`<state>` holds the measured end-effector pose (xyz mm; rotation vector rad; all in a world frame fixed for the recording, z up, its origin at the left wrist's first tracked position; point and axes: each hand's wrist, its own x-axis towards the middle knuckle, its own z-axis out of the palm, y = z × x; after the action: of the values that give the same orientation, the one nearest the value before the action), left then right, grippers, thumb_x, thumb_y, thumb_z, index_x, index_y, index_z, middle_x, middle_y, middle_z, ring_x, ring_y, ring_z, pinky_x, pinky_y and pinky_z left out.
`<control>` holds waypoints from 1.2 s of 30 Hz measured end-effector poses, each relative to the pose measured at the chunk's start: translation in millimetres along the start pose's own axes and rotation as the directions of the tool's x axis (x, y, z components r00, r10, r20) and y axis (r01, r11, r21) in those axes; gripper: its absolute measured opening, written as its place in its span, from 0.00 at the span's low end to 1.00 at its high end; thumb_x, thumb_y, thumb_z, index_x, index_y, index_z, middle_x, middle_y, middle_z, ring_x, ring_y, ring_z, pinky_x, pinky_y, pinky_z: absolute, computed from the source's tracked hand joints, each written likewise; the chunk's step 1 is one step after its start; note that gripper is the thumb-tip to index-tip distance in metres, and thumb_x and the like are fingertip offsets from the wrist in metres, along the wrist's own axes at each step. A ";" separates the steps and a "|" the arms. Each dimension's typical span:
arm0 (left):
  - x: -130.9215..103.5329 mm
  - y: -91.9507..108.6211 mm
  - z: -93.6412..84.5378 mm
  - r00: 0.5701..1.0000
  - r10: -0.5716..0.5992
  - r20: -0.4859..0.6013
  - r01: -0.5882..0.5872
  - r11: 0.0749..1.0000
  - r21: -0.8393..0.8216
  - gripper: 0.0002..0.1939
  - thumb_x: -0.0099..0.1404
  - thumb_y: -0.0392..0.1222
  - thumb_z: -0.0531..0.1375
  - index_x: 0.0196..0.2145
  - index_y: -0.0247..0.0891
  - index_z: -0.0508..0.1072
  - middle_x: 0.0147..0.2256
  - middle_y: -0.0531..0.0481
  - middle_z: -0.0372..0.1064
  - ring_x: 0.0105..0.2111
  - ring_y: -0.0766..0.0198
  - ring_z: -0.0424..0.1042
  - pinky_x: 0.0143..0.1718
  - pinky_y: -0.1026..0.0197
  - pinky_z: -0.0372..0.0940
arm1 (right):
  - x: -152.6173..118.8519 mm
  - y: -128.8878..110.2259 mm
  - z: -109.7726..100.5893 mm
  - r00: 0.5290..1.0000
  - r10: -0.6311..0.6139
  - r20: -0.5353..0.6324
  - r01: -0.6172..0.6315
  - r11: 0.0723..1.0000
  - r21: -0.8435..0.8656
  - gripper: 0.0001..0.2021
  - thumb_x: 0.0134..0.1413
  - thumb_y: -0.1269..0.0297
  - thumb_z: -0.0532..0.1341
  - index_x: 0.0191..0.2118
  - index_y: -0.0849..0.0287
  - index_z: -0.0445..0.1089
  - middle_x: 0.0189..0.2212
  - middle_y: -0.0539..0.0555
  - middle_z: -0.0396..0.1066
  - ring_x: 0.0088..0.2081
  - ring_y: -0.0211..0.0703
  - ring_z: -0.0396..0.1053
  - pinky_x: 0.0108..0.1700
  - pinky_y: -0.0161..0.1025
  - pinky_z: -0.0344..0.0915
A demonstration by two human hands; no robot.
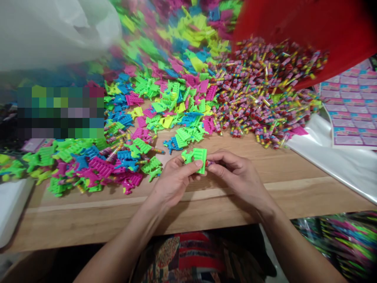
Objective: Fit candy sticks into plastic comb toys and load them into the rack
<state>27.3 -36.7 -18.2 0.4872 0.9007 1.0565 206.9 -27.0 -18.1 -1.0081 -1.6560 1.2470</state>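
Green plastic toy (198, 158) pinched by left hand (173, 179), right hand (237, 173) pinching candy tube (209, 162), candy heap (259, 90) behind.

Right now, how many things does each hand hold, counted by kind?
Green plastic toy piece, in the left hand: 1
Small wrapped candy roll, in the right hand and pressed against the green piece: 1
Total: 2
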 end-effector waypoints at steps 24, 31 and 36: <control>-10.0 -8.7 8.7 0.939 0.318 -0.127 -0.267 0.912 0.313 0.10 0.61 0.46 0.69 0.32 0.37 0.77 0.28 0.50 0.76 0.29 0.64 0.73 0.34 0.61 0.66 | -2.5 -4.1 2.1 0.997 -0.072 -0.010 0.068 0.974 -0.217 0.08 0.68 0.66 0.61 0.46 0.52 0.78 0.41 0.52 0.78 0.44 0.45 0.76 0.47 0.42 0.70; -17.2 -14.4 11.5 0.856 0.502 -0.122 -0.329 0.712 0.621 0.06 0.66 0.43 0.65 0.36 0.38 0.76 0.33 0.52 0.77 0.33 0.62 0.72 0.37 0.62 0.65 | -5.8 -8.4 10.9 0.987 -0.157 -0.030 0.130 0.898 -0.420 0.10 0.68 0.70 0.58 0.47 0.54 0.76 0.40 0.55 0.77 0.42 0.45 0.76 0.43 0.41 0.71; -20.2 -27.4 7.9 0.854 0.511 -0.098 -0.301 0.638 0.709 0.07 0.69 0.45 0.62 0.38 0.38 0.75 0.33 0.52 0.75 0.32 0.64 0.70 0.36 0.63 0.64 | -7.9 -8.5 21.3 0.968 -0.231 -0.096 0.140 0.817 -0.559 0.10 0.66 0.75 0.57 0.44 0.60 0.75 0.38 0.57 0.76 0.40 0.45 0.75 0.43 0.41 0.72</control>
<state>44.4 -66.2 -25.7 1.2267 1.5041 1.2168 188.8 -42.9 -14.7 -1.2078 -1.9778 0.5389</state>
